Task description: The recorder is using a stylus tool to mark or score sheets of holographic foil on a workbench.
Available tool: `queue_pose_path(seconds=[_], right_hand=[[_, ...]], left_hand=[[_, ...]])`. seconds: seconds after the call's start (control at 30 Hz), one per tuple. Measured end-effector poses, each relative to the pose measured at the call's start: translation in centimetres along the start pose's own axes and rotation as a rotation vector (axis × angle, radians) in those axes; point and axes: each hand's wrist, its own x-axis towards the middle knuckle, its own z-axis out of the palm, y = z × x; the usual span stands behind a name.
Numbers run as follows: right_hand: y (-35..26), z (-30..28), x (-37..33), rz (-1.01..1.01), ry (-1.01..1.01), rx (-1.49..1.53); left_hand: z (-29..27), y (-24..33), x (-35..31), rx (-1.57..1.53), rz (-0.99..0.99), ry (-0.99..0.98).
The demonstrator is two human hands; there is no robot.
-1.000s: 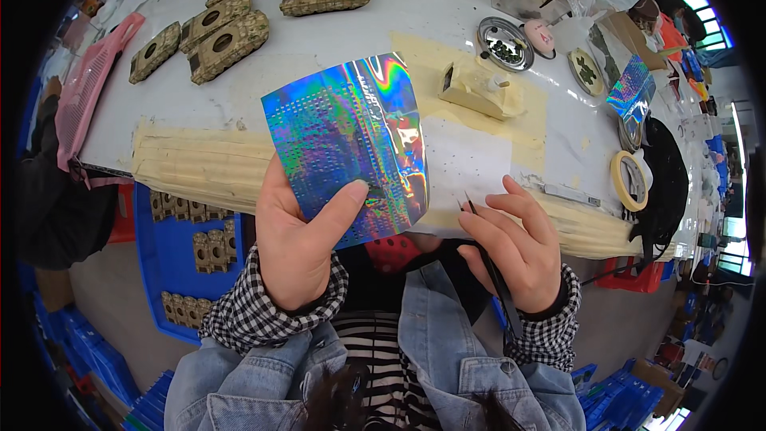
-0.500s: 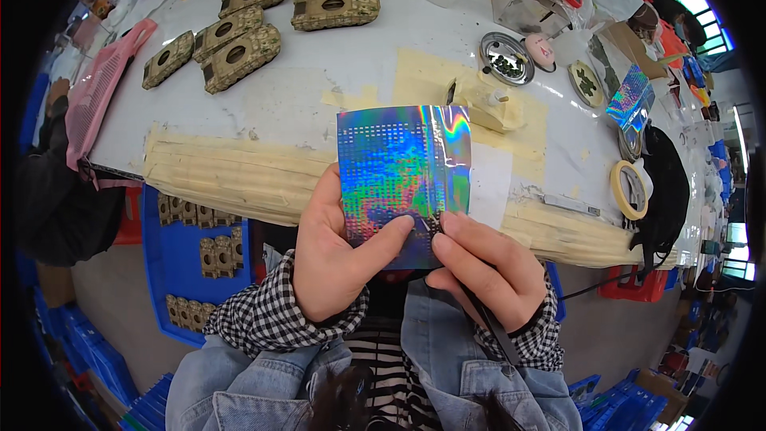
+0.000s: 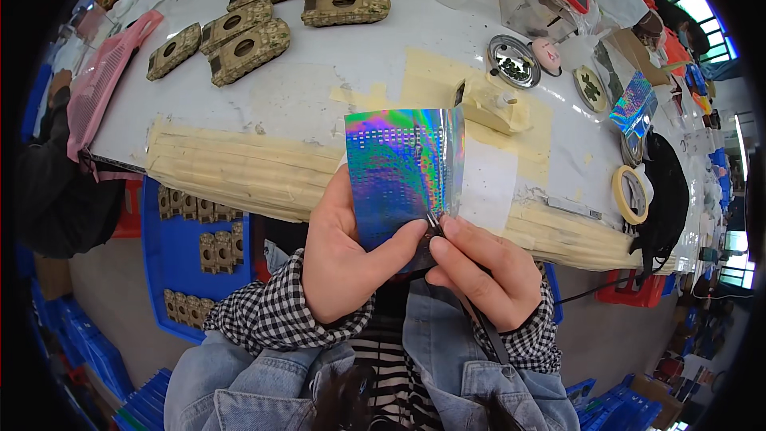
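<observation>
The long white worktable (image 3: 335, 88), its near edge wrapped in layers of yellowed masking tape, is stretching across the upper half of the view, and the person is sitting just below that edge in a denim jacket with black-and-white checked cuffs. A blue plastic tray (image 3: 187, 259) is standing below the table on the person's left, carrying rows of small camouflage-patterned parts. More of those camouflage-patterned blocks (image 3: 247, 49) are lying in a loose group on the far left of the tabletop. Between the table edge and the person's chest, the rectangular holographic foil sheet (image 3: 399, 175) is being held upright, shimmering blue, green and purple, with its right edge peeling away from a white backing sheet (image 3: 488, 183). The left hand (image 3: 343, 259) is gripping the sheet from behind and below, its thumb pressing onto the lower front of the foil, so most of the sheet is standing above the grip. The right hand (image 3: 479, 271) is closing around a thin black tool (image 3: 471, 315), whose tip is meeting the foil's bottom right corner just beside the left thumb. A roll of pale masking tape (image 3: 630, 194) is lying on the table's right end.
</observation>
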Motion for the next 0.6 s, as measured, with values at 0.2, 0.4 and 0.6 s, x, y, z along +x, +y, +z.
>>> queue_pose_path(seconds=[0.2,0.4,0.6], right_hand=[[0.09,0.11,-0.01,-0.02,-0.005,-0.011],[0.1,0.01,-0.05,-0.031,-0.023,-0.016],[0.28,-0.02,-0.06,-0.059,-0.031,-0.027]], left_hand=[[-0.08,-0.25,0.01,-0.005,0.028,-0.004],[-0.09,-0.38,0.05,-0.012,0.037,-0.011],[-0.17,-0.53,0.17,-0.011,0.041,-0.023]])
